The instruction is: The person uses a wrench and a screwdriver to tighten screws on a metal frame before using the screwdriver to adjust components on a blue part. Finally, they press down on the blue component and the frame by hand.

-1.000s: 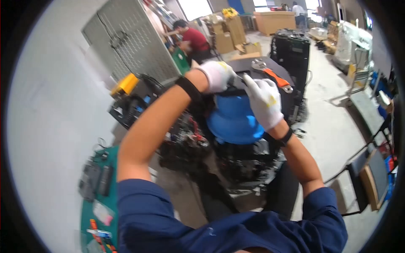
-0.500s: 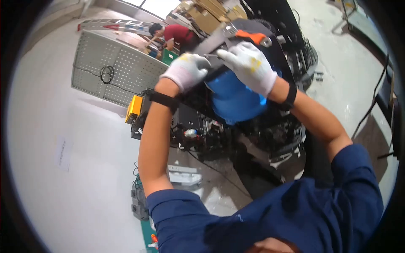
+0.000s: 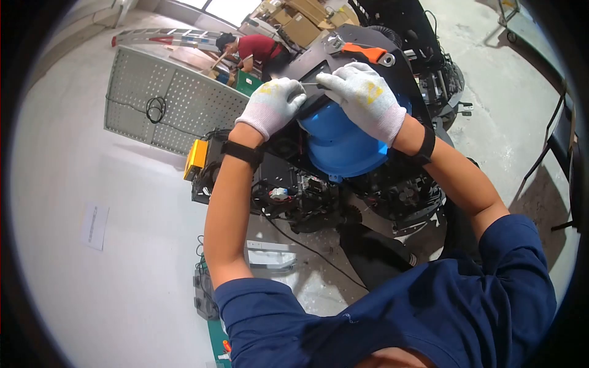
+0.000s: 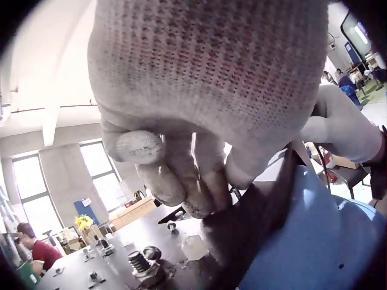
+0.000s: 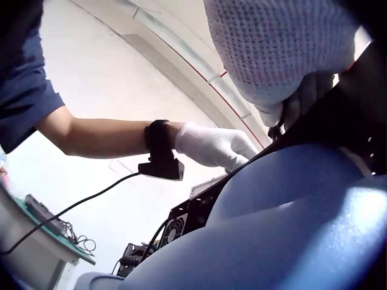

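Both hands wear white gloves and meet over a black plate (image 3: 294, 66). Between the left hand (image 3: 270, 105) and right hand (image 3: 368, 101) runs a thin metal rod (image 3: 310, 84); both hands pinch it. Curled fingers of the left hand (image 4: 205, 78) face the plate in the left wrist view, beside upright bolts (image 4: 145, 266). A small dark piece (image 5: 275, 132) shows at the fingertips of the right hand (image 5: 284, 54). Below the hands sits a blue rounded part (image 3: 346, 150). An orange-handled wrench (image 3: 367, 51) lies on the plate beyond the right hand.
Dark machinery with cables (image 3: 294, 190) stands below and left of the plate. A perforated metal panel (image 3: 172, 92), a yellow box (image 3: 196, 158) and a ladder (image 3: 172, 37) are at the left. A person in red (image 3: 257, 48) bends beyond them; cardboard boxes (image 3: 300, 27) lie behind.
The head view has swung, then steadied. From closely bunched a second ago, the hands have drawn slightly apart, with the rod showing between them; since half a second ago they have barely moved.
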Demonstrator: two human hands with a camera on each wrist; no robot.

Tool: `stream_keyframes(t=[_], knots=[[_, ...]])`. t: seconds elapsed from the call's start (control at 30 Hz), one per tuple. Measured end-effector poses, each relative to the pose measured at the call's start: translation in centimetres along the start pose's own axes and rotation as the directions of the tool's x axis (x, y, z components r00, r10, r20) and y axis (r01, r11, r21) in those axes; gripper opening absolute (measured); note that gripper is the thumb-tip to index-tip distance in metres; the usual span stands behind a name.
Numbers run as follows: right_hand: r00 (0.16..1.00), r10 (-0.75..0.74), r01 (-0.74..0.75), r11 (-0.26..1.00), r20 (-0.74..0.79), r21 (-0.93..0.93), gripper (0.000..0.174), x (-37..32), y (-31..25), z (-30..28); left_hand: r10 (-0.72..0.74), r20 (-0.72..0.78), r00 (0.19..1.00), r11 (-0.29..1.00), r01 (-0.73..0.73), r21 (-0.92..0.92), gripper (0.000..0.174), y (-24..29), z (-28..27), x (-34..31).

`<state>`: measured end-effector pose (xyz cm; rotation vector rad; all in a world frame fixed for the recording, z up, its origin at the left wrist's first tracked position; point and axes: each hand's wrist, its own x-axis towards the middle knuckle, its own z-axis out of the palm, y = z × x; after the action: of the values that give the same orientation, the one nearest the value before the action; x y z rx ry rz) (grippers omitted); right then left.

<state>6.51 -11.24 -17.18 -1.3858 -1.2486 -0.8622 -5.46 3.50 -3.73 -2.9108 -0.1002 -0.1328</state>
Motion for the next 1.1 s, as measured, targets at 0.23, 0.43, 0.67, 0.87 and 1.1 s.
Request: stream_keyframes(t=[0.23, 0.43, 0.67, 0.87, 1.1], knots=[[1.000, -0.003, 0.003, 1.000, -0.021, 0.009, 0.022, -0.1, 0.0, 0.1, 0.104, 0.099, 0.990, 0.994, -0.107, 0.018, 0.017, -1.2, -0.4, 0.3], [0.999, -0.015, 0.016, 1.000, -0.046, 0.013, 0.021, 0.0, -0.1, 0.0, -0.009, -0.064, 0.998, 0.958, 0.027, 0.286, 0.023, -0.8, 0.7, 0.2], [0.994, -0.034, 0.038, 0.999, -0.107, 0.031, 0.018, 0.3, 0.1, 0.2, -0.123, -0.525, 0.842, 0.992, 0.106, -0.063, 0.023, 0.5, 0.2, -4.0], [0.992, -0.048, 0.050, 0.999, -0.115, 0.014, 0.016, 0.3, 0.4, 0.6, -0.477, -0.568, 0.671, 0.869, 0.261, -0.421, 0.017, 6.0, 5.4, -10.6], [0.994, -0.024, 0.036, 0.993, -0.108, 0.115, 0.017, 1.5, -1.7, -1.5, -0.672, -0.410, 0.617, 0.684, 0.304, -0.663, 0.023, 7.0, 11.9, -9.0]])
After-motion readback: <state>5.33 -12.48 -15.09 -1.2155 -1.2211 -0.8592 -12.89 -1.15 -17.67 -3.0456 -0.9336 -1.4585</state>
